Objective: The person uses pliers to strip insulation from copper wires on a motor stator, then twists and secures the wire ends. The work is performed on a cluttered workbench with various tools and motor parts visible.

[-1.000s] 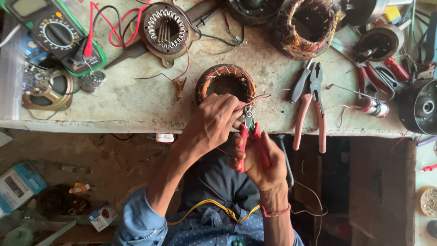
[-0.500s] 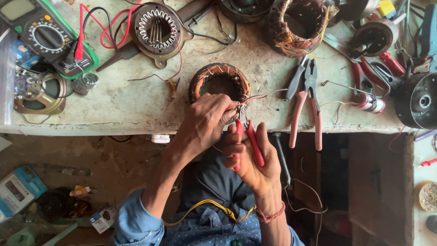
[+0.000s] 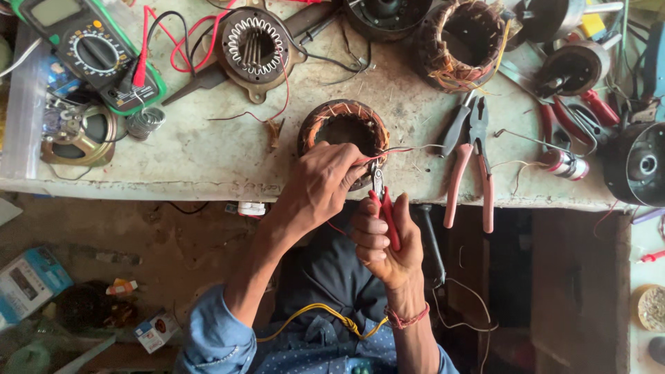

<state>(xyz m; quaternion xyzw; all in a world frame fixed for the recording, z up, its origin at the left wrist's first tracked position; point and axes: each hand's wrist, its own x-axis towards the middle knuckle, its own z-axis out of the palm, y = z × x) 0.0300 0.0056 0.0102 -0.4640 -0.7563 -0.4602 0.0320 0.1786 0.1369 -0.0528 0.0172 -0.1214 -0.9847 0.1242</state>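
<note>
Left hand [image 3: 318, 187] fingers pinch a red wire [image 3: 388, 152] at the copper-wound stator [image 3: 344, 128] near the tabletop [image 3: 208, 156] edge. Right hand [image 3: 384, 242] fingers grip red-handled cutters [image 3: 382, 204], tips touching the wire.

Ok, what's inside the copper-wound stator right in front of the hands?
The stator shows a dark, hollow bore ringed by copper windings; nothing visible sits in it. The left hand covers its near rim, so where the red wire joins the windings is hidden.
</note>
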